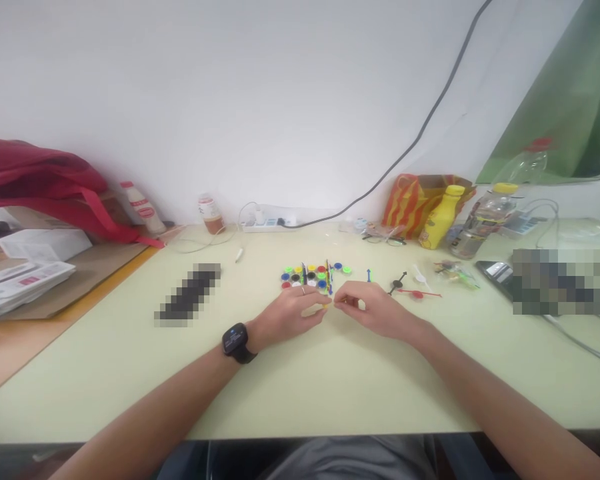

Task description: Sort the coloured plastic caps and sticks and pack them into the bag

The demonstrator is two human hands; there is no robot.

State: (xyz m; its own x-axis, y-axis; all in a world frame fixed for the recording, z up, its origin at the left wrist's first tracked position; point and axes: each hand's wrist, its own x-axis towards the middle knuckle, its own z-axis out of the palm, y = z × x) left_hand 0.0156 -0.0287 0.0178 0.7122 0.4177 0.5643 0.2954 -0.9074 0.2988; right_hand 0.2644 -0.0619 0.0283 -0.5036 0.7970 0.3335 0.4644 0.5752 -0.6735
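Observation:
My left hand (pixel 300 312), with a ring and a black watch on the wrist, is closed in a pinch on a small yellow piece (pixel 325 307). Facing it, my right hand (pixel 367 308) has its thumb and fingertips pressed together; what they hold, if anything, is too small to make out. Just beyond my left hand lie several coloured round discs (pixel 321 275) in rows, with thin arrow pieces among them. To the right of these are a blue arrow (pixel 369 275), a black arrow (pixel 397 285), a red arrow (pixel 417 294) and a white arrow (pixel 419 275).
A small plastic bag (pixel 455 273) lies right of the arrows. Behind stand a striped bag (pixel 403 203), a yellow bottle (pixel 440 217) and a clear bottle (pixel 483 223). A power strip (pixel 267 223) lies by the wall. A blurred dark object (pixel 189 295) is at left.

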